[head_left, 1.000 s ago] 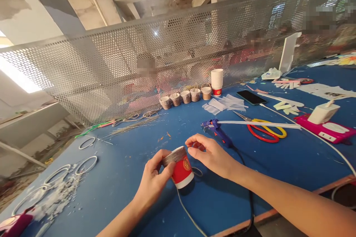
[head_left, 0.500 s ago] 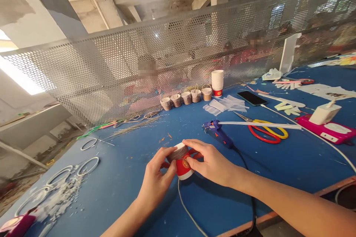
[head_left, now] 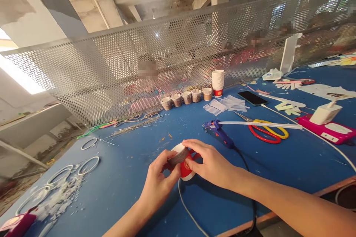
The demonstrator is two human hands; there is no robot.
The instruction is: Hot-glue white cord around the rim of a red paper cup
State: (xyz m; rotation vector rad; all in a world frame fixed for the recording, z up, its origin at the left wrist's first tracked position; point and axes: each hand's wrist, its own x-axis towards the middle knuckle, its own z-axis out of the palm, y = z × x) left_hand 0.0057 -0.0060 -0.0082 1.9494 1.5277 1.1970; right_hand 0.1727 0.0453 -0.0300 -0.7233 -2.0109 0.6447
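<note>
A red and white paper cup (head_left: 187,171) is tilted between my two hands, low over the blue table. Grey-brown cord (head_left: 178,157) is wrapped around part of its side. My left hand (head_left: 162,172) pinches the cup at the wrapped side, fingers and thumb pressing on the cord. From the right, my right hand (head_left: 207,161) grips the cup with its fingers at the pale end and its thumb on the red part. A light cord (head_left: 185,203) trails from beneath the cup toward the table's front edge. The cup's far side is hidden.
Right of the cup lie a blue glue gun (head_left: 219,133) with a long white stick, and red-yellow scissors (head_left: 267,131). Several wrapped cups (head_left: 186,97) and a cup stack (head_left: 218,81) line the perforated screen. Left are white rings (head_left: 88,166) and grey scraps (head_left: 62,196).
The cup has turned slightly and shifted a little to the right. My left hand has moved with it, its fingers now closer in on the cord band.
</note>
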